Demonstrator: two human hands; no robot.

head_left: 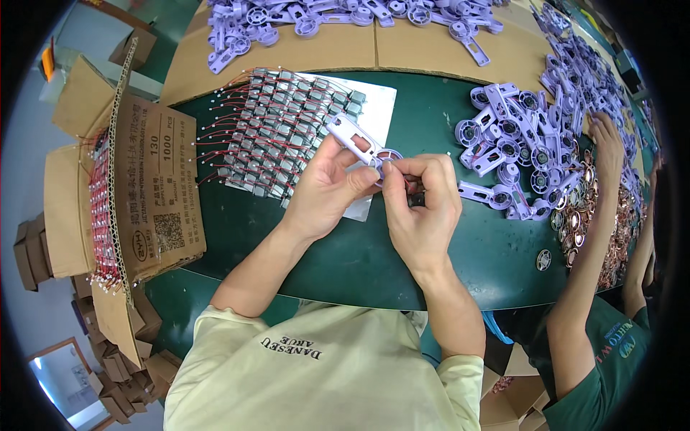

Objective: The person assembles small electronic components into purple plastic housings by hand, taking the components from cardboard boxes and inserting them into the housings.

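Note:
My left hand (325, 188) grips a light purple plastic housing (352, 138) with a rectangular slot and a round ring at its end. The housing is tilted, its long end pointing up and left. My right hand (425, 205) is closed at the ring end, thumb and forefinger pinched against it. Beneath the right fingers a small dark part with a bit of red wire (412, 188) shows, mostly hidden by the hand. Left of my hands, rows of small grey motors (269, 122) with red wires lie on a white sheet (381, 108).
An open cardboard box (162, 194) with more wired motors stands at the left. Purple housings (510, 136) are heaped at the right and on cardboard (345, 47) at the back. Beside copper-coloured round parts (586, 215), a co-worker's arm (607, 172) reaches over the green table (345, 269).

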